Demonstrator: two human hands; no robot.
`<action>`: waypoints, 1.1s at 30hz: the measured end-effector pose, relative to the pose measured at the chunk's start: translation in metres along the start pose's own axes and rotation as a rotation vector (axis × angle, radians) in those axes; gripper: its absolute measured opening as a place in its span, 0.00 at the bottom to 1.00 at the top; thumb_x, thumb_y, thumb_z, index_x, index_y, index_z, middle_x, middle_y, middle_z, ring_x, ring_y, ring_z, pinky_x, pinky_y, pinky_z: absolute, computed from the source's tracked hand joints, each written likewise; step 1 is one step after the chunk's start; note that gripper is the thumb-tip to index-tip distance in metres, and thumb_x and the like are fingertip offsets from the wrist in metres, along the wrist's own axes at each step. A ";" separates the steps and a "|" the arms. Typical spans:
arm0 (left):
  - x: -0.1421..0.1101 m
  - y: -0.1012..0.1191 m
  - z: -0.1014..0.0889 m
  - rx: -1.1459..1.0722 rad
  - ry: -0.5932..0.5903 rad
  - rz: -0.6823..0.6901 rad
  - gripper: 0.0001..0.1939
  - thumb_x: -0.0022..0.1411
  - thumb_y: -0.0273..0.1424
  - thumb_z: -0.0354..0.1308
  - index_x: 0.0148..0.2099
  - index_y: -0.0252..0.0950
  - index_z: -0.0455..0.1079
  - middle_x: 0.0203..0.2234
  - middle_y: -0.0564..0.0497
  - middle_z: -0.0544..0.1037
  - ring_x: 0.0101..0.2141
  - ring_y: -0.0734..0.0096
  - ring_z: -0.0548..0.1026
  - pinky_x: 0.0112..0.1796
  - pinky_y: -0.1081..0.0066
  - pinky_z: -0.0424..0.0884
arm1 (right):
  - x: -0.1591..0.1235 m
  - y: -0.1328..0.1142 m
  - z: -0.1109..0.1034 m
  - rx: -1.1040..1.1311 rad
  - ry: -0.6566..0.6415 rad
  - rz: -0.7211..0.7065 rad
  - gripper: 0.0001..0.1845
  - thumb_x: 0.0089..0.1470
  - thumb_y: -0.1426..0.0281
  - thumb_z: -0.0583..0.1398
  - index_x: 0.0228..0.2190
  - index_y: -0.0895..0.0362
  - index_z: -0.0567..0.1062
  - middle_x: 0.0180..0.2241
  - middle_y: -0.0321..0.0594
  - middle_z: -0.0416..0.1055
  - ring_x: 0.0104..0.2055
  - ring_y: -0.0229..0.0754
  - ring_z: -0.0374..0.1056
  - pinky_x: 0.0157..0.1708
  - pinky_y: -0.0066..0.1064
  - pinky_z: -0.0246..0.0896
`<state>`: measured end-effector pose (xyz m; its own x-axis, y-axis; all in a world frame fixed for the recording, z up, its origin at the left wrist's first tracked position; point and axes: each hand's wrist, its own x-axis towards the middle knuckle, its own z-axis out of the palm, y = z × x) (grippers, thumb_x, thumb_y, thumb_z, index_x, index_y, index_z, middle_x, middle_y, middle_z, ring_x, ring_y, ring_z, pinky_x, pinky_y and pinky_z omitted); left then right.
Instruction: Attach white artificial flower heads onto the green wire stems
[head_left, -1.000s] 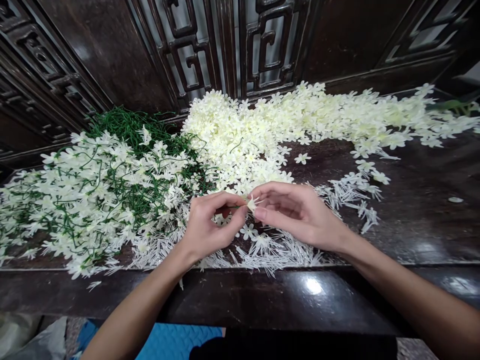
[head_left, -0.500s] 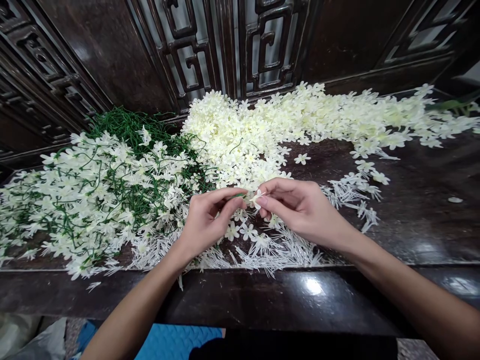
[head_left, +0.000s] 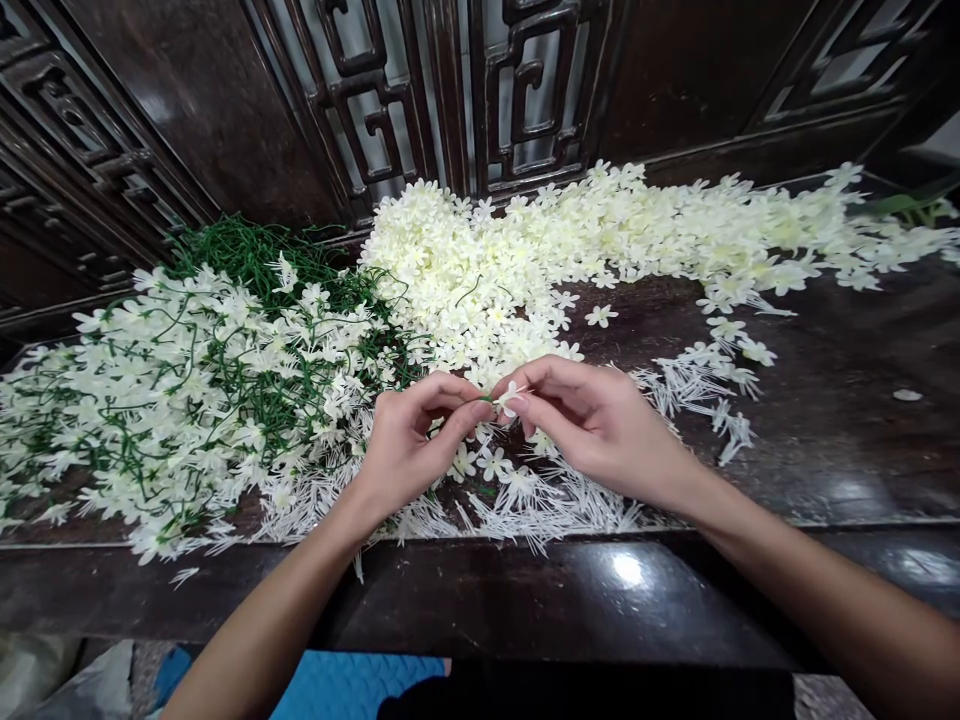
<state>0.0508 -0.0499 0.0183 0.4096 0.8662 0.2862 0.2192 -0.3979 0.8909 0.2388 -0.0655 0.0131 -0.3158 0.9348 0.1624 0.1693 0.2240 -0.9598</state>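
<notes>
Between my two hands is a small white artificial flower (head_left: 508, 398) with a short bit of green stem. My left hand (head_left: 420, 432) pinches the green stem between thumb and forefinger. From the other side, my right hand (head_left: 600, 425) pinches the white petals; its lower fingers are curled. Under and around the hands lie loose white stamens (head_left: 559, 510) in a spiky heap, with a few flower heads among them. Behind the hands rises a pile of cream flower heads (head_left: 465, 280). White flowers on green stems (head_left: 202, 380) are heaped to the left.
Bare green stems (head_left: 247, 250) are bunched at the back left, against a carved dark wooden panel (head_left: 360, 90). Everything lies on a dark wooden bench (head_left: 847, 400). Cream flower heads stretch along the back to the right. Below the front edge, a blue quilted mat (head_left: 352, 685) shows.
My hands have stayed close together, with the flower and its green stem now showing more plainly between the fingertips. The view has shifted slightly.
</notes>
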 end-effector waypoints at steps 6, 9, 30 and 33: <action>0.000 0.001 0.000 0.107 0.035 0.025 0.03 0.57 0.26 0.62 0.37 0.36 0.75 0.28 0.50 0.82 0.27 0.71 0.80 0.28 0.73 0.77 | 0.000 0.003 0.001 -0.027 -0.002 -0.046 0.06 0.59 0.69 0.57 0.34 0.59 0.71 0.27 0.38 0.68 0.27 0.36 0.65 0.23 0.29 0.62; 0.000 0.001 0.000 0.138 0.053 0.027 0.04 0.58 0.26 0.62 0.37 0.36 0.76 0.27 0.51 0.82 0.26 0.71 0.80 0.28 0.73 0.77 | 0.000 0.002 0.000 -0.041 0.032 -0.044 0.05 0.59 0.69 0.57 0.33 0.58 0.71 0.27 0.38 0.68 0.27 0.36 0.64 0.23 0.30 0.61; -0.008 -0.006 0.012 0.040 0.088 0.026 0.05 0.62 0.27 0.57 0.34 0.35 0.72 0.23 0.51 0.79 0.23 0.74 0.76 0.25 0.74 0.74 | -0.003 0.011 0.010 -0.323 0.104 -0.375 0.06 0.60 0.78 0.52 0.36 0.56 0.66 0.28 0.37 0.66 0.25 0.34 0.60 0.21 0.28 0.54; -0.009 -0.006 0.012 0.040 0.092 0.039 0.05 0.62 0.27 0.56 0.32 0.36 0.71 0.22 0.52 0.78 0.24 0.74 0.76 0.24 0.74 0.73 | -0.004 0.011 0.011 -0.323 0.105 -0.376 0.06 0.59 0.78 0.52 0.36 0.56 0.66 0.28 0.37 0.66 0.24 0.34 0.60 0.20 0.28 0.54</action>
<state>0.0565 -0.0590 0.0059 0.3356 0.8732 0.3534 0.2407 -0.4422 0.8640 0.2322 -0.0700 -0.0006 -0.3172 0.7923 0.5212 0.3475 0.6084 -0.7135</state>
